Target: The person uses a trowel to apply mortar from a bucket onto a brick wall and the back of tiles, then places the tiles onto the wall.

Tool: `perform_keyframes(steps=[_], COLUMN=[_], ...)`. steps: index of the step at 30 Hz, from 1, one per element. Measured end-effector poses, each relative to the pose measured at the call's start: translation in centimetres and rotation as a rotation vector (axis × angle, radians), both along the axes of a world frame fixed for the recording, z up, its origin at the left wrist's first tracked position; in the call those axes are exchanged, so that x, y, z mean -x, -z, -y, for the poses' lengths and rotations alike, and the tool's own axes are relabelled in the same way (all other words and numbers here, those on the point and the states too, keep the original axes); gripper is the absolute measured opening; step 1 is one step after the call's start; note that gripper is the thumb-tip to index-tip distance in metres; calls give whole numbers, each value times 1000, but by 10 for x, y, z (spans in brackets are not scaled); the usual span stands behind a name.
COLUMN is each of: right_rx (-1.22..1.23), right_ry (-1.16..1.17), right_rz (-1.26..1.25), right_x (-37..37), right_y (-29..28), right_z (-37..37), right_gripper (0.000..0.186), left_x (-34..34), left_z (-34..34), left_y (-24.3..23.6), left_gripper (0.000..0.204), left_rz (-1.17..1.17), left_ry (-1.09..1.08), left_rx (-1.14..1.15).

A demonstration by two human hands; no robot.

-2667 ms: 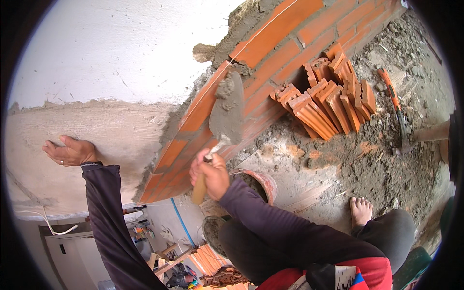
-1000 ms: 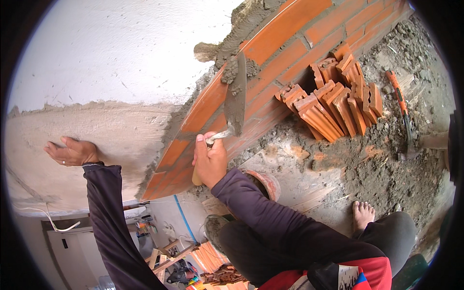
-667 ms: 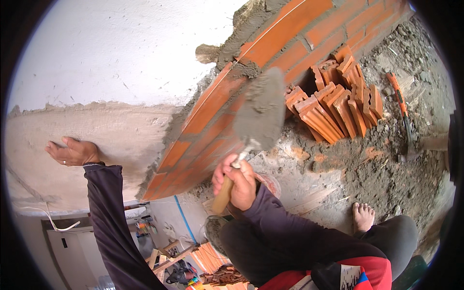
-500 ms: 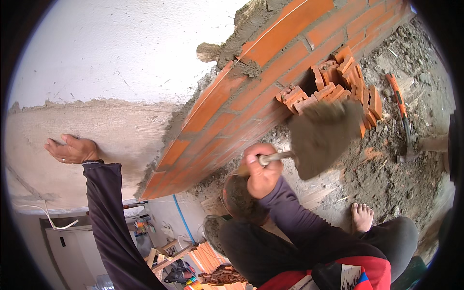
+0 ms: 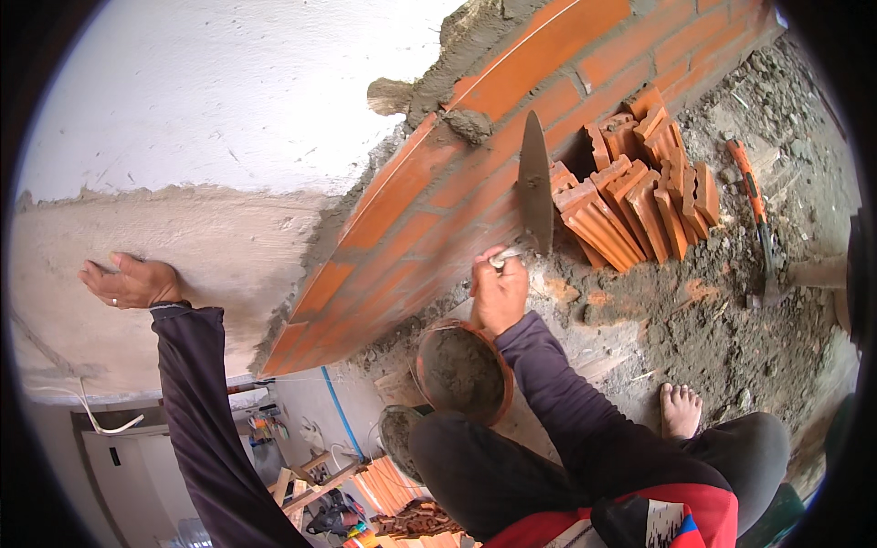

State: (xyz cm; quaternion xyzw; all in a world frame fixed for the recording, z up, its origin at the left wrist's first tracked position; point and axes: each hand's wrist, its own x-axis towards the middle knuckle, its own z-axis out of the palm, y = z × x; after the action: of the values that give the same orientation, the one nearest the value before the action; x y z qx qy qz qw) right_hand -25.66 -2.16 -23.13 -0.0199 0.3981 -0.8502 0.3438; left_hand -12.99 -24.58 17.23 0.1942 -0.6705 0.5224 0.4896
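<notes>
My right hand is closed around the handle of a trowel. Its blade is turned edge-on beside the brick wall. On the stepped brick edge, left of the blade, sits a lump of grey mortar. Just below my right hand stands an orange bucket with mortar inside. My left hand, wearing a ring, rests against the bare plaster of the wall at the left, fingers stretched out and holding nothing.
Several hollow orange bricks are stacked beside the wall. An orange-handled hammer-like tool lies on the rubble-strewn ground at the right. A taut string runs along the brick course. My bare foot is at lower right, and a second mortar container by my knee.
The trowel blade has swung from broadside, covered in mortar, to edge-on nearer the wall. The mortar lump on the bricks looks fuller. My right hand shifted slightly, uncovering the bucket; my left stayed put.
</notes>
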Motion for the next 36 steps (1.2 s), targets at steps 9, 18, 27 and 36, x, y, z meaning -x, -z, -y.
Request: perform_keyframes(steps=[9, 18, 27, 36], right_rx=[220, 246, 825, 229], right_ry=[-145, -177, -526, 144], right_rz=[421, 355, 682, -312], right_x=[-18, -44, -38, 7], right_y=[-94, -126, -98, -62], right_z=[33, 40, -23, -44], right_gripper=[10, 11, 6, 8], left_x=[-1, 1, 0, 0], left_z=[0, -2, -3, -1], left_y=[1, 1, 2, -2], left_gripper=[59, 59, 59, 59], left_rz=[-10, -8, -15, -32], left_ry=[6, -29, -12, -8], left_rx=[-21, -24, -24, -33])
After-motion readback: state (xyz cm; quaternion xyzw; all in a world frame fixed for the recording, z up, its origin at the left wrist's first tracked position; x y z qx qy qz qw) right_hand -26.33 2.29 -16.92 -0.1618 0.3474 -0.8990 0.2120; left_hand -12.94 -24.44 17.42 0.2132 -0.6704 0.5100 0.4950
